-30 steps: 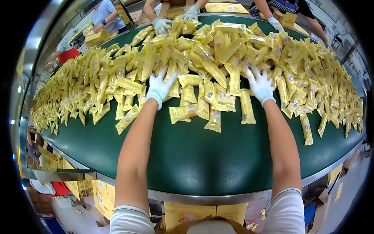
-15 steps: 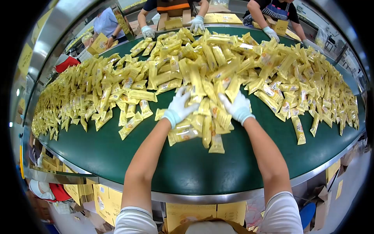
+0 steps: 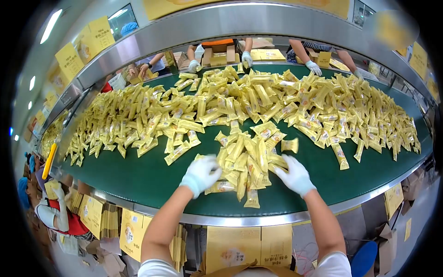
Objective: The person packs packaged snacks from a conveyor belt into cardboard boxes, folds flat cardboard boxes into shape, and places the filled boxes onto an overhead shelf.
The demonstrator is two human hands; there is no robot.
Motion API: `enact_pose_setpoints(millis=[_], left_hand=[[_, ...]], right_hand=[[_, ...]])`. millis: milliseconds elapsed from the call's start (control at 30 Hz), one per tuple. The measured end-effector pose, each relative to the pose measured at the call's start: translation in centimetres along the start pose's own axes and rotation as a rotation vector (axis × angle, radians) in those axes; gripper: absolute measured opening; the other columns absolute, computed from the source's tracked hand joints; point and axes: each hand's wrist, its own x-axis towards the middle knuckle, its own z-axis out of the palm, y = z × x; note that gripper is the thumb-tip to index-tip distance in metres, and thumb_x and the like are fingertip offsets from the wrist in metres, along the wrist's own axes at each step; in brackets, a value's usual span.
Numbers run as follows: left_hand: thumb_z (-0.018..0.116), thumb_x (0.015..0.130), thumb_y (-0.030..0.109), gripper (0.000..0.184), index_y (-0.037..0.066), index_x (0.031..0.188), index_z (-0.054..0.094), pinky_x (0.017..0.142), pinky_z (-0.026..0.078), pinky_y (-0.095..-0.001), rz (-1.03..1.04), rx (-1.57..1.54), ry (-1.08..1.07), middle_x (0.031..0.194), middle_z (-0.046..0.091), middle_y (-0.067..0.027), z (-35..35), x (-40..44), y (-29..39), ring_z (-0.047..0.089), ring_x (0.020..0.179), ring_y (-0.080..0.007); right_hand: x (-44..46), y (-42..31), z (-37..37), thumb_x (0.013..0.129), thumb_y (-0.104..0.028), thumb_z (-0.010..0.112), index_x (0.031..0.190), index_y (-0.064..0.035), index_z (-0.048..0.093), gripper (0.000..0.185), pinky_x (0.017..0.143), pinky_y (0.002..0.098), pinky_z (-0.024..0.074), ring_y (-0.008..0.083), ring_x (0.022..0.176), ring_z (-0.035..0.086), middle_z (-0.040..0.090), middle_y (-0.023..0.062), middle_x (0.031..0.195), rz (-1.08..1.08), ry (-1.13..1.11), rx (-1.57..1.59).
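Packets (image 3: 251, 154) lie heaped between the left hand (image 3: 201, 175) and right hand (image 3: 295, 176), both half-open, visibly gripping none. Gathering seems in hand; the next move likely calls for even inward pressure.

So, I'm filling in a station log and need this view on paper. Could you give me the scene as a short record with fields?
Surface: green worktop with a metal rim along the near edge
Left side: white-gloved left hand beside a small cluster of yellow packets
Right side: white-gloved right hand at the cluster's other side
Beyond: larger pile of yellow packets, spread wide
Far edge: co-workers' gloved hands
Below near edge: yellow cartons
Packet count: cannot tell, they overlap
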Motion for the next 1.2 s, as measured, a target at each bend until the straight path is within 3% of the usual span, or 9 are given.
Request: enact_pose_setpoints(millis=[100,200,367,600,733,833,933,1067,1200], left_hand=[[0.059,0.095,0.015,0.019,0.004,0.092,0.074,0.08,0.056,-0.0353,0.11,-0.445,-0.282,0.097,0.074,-0.0158,-2.4,-8.7,2.9,0.072,0.086,-0.0275],[0.06,0.097,0.037,0.036,0.006,0.107,0.075,0.085,0.056,-0.0363,-0.259,-0.308,-0.728,0.106,0.073,-0.0183,0.0,-16.7,3.8,0.072,0.097,-0.0284],[0.062,0.088,0.063,0.093,-0.005,0.147,0.041,0.1,0.05,-0.0431,-0.938,-0.166,-0.43,0.119,0.066,-0.0319,8.8,-21.4,6.1,0.065,0.113,-0.0435],[0.076,0.087,0.04,0.083,-0.007,0.144,0.037,0.102,0.047,-0.0441,-0.671,-0.654,0.235,0.128,0.061,-0.0287,18.5,-25.7,2.9,0.06,0.119,-0.0404],[0.06,0.1,0.021,0.048,-0.004,0.137,0.043,0.099,0.048,-0.0359,-0.505,-0.974,0.453,0.126,0.061,-0.0171,12.3,-26.8,7.6,0.058,0.115,-0.0213],[0.036,0.109,0.039,0.048,-0.003,0.127,0.05,0.1,0.048,-0.0365,-0.395,-1.454,0.324,0.126,0.061,-0.0149,7.0,-27.7,9.4,0.058,0.116,-0.0203],[0.028,0.097,0.075,0.095,-0.009,0.123,0.062,0.11,0.041,-0.0444,-0.138,-1.613,-0.21,0.137,0.059,-0.0253,3.6,-27.9,11.4,0.055,0.13,-0.0349],[0.033,0.107,0.046,0.062,0.0,0.143,0.054,0.121,0.021,-0.0486,0.536,-1.212,-0.452,0.157,0.036,-0.0258,4.9,-26.3,12.7,0.034,0.146,-0.0411],[0.044,0.101,0.03,0.049,0.01,0.144,0.055,0.115,0.031,-0.0465,0.651,-1.028,-0.367,0.153,0.042,-0.0227,5.7,-25.6,12.7,0.043,0.138,-0.0398]], right_hand=[[-8.1,-1.1,-4.5,0.095,-0.031,0.066,0.101,0.0006,0.071,0.033,0.077,0.0344,0.0545,0.0278,0.084,0.069,0.071,0.0165,0.096,0.107,-0.097,0.424],[-16.6,1.2,-3.6,0.096,-0.043,0.062,0.069,-0.0036,0.072,0.048,0.064,0.0405,0.0534,0.0263,0.059,0.066,0.068,0.0096,0.063,0.392,-0.306,0.356],[-26.9,5.5,7.7,0.087,-0.058,0.067,0.115,0.0041,0.062,0.069,0.092,0.0483,0.0483,0.0389,0.1,0.065,0.066,0.0281,0.118,0.421,0.123,-0.224],[-25.4,-0.9,2.7,0.094,-0.056,0.057,0.157,0.0076,0.013,0.1,0.116,0.0354,0.0316,0.0341,0.144,0.036,0.031,0.0279,0.158,0.846,-0.295,0.646],[-28.2,1.4,3.1,0.103,-0.044,0.044,0.156,0.003,0.025,0.073,0.115,0.0357,0.0319,0.0263,0.142,0.038,0.04,0.0163,0.153,0.533,-0.071,1.084],[-27.6,-0.2,-0.7,0.107,-0.044,0.04,0.158,0.0032,0.021,0.072,0.12,0.0392,0.0244,0.0277,0.147,0.032,0.037,0.0192,0.156,0.35,0.261,1.091],[-25.6,-1.9,-4.3,0.108,-0.046,0.035,0.158,0.0007,0.023,0.07,0.121,0.0421,0.0235,0.0289,0.148,0.031,0.036,0.02,0.158,0.295,0.453,0.94],[-24.3,-1.5,-4.8,0.109,-0.044,0.033,0.16,0.0003,0.018,0.069,0.122,0.0422,0.0221,0.0288,0.148,0.033,0.032,0.0218,0.16,0.26,0.382,0.776],[-25.7,-0.8,-2.2,0.108,-0.048,0.035,0.16,-0.0018,0.021,0.07,0.119,0.0402,0.027,0.0287,0.146,0.034,0.032,0.0196,0.16,0.347,0.615,0.89]])
